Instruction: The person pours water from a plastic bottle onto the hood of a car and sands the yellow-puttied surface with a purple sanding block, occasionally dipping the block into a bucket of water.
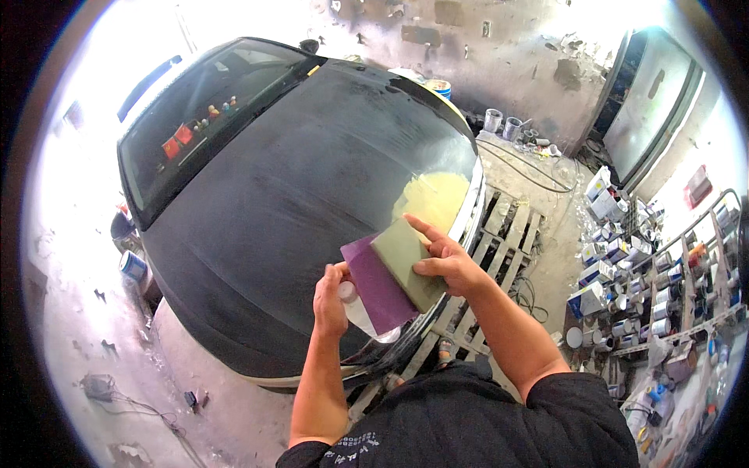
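I stand at the front of a black car, over its dull sanded hood (289, 179). My right hand (446, 264) holds an olive-green sanding block (406, 257) with a purple sheet of sandpaper (378, 285) under it, fingers spread along the block's edge. My left hand (331, 300) grips a clear plastic bottle (360, 312) just beneath the purple sheet. A pale yellow filler patch (433, 195) sits on the hood's right front corner, just beyond my hands.
A wooden pallet (499, 242) lies on the floor to the right of the car. Metal racks with several paint cans (640, 273) line the right wall. Buckets (499, 121) stand by the far wall. A cable and small tool (101, 386) lie at lower left.
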A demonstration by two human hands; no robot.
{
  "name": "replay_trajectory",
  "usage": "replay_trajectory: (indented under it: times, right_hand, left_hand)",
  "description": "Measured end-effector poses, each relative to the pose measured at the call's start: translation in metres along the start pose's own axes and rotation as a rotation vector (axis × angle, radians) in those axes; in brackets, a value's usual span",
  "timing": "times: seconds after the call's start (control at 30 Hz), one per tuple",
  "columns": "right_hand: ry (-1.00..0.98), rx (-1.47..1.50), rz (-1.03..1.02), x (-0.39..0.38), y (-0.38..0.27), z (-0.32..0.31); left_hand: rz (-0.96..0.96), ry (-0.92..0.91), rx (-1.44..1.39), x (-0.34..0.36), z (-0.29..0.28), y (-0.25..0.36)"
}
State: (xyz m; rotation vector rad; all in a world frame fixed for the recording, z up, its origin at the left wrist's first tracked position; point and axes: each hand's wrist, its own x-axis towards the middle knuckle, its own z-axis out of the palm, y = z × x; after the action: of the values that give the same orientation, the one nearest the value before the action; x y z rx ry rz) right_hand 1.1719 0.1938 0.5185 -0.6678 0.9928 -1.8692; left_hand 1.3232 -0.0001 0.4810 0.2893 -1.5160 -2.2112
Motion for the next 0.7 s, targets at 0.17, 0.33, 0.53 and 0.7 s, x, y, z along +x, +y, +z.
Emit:
replay_trajectory:
  times: [0.17, 0.33, 0.53, 0.7]
  right_hand:
    - [-0.097, -0.158, -0.046, 0.009, 0.001, -0.022]
    - [-0.116, -1.071, -0.172, 0.008, 0.006, -0.033]
    - [0.066, -0.518, -0.053, 0.009, 0.02, -0.033]
    - [0.303, 0.182, -0.069, 0.002, 0.013, -0.077]
  left_hand:
    - [-0.124, -0.089, 0.043, 0.003, 0.039, 0.001]
    - [-0.188, -0.045, 0.113, 0.006, 0.05, 0.006]
    - [-0.18, 0.055, 0.064, 0.01, 0.051, 0.006]
    - [0.031, 0.127, 0.275, 0.006, 0.009, -0.013]
